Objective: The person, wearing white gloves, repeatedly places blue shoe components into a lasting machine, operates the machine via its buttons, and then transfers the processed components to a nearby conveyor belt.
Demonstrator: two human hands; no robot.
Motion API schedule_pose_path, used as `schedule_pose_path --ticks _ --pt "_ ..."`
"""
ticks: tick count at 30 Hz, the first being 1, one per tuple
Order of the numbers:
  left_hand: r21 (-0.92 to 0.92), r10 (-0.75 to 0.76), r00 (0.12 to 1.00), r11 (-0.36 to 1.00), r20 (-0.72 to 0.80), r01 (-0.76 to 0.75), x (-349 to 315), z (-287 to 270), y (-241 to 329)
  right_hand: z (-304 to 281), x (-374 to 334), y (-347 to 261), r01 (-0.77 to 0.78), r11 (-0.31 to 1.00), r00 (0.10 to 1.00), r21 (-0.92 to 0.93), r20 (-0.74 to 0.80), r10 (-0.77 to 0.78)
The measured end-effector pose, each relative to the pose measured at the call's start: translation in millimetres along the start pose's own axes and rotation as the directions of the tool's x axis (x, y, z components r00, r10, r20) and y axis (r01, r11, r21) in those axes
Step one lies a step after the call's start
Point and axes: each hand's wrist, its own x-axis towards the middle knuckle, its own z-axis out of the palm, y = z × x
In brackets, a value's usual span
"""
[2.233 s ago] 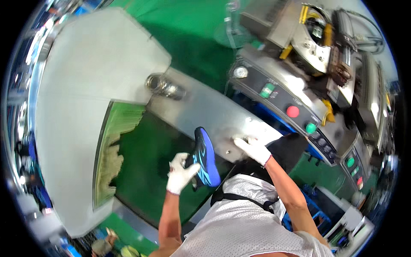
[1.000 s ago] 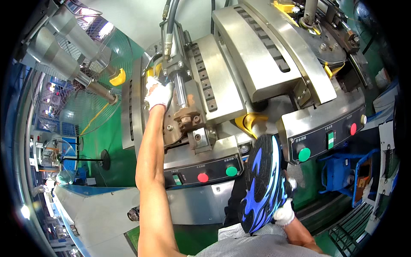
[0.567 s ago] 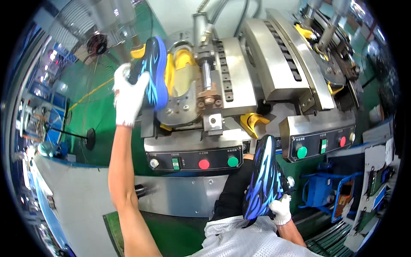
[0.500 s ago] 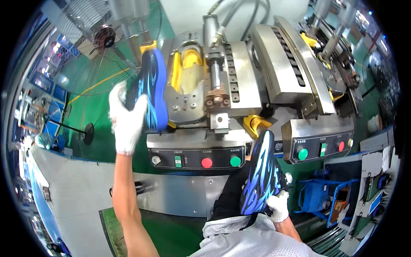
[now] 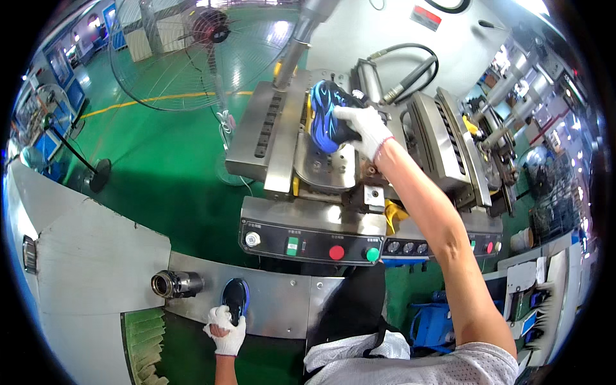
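Observation:
In a white knit glove, my right hand [image 5: 367,130] reaches out to the machine at the upper middle and grips a black shoe with a blue wavy pattern and blue sole [image 5: 325,115]. That shoe sits tilted over the press's metal bed [image 5: 324,168]; whether it touches the bed I cannot tell. Low on the left, my gloved left hand [image 5: 226,330] is closed around the end of another black shoe with a blue sole edge [image 5: 236,296]. It is held in front of a grey metal panel [image 5: 273,308].
Below the bed runs a control panel [image 5: 308,240] with red and green buttons. A second press station [image 5: 439,151] stands to the right, with a yellow part [image 5: 394,215] between. A wire-cage fan [image 5: 212,29] is at the far left. A round metal fitting [image 5: 178,283] juts out beside the left shoe.
My left hand has drawn its shoe back from the press, down toward me. My right hand has carried the other shoe from my lap up to the press bed. The view has shifted.

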Motion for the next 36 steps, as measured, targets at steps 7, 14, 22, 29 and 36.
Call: schedule_pose_path --ticks 7,14,22,29,36 --pt "-0.376 0.197 0.979 0.911 0.043 -0.167 3 27 -16 -29 192 82 0.009 0.605 0.979 -0.796 -0.115 -0.166" --pt "-0.371 0.161 0.986 0.918 0.03 -0.139 -3 4 -27 62 152 91 -0.065 0.381 0.954 -0.922 -0.17 -0.248" --pt "-0.335 -0.085 0.996 0.938 0.011 0.083 -7 15 -14 83 -23 27 0.261 0.592 0.954 -0.762 0.109 -0.28" --pt "-0.35 -0.001 0.985 0.934 0.175 0.063 -44 23 51 -69 -246 168 0.596 0.219 0.705 -0.772 0.374 -0.602" --pt "-0.143 0.444 0.881 0.894 0.161 -0.424 15 20 33 -116 -245 263 0.539 0.204 0.75 -0.817 0.356 -0.558"
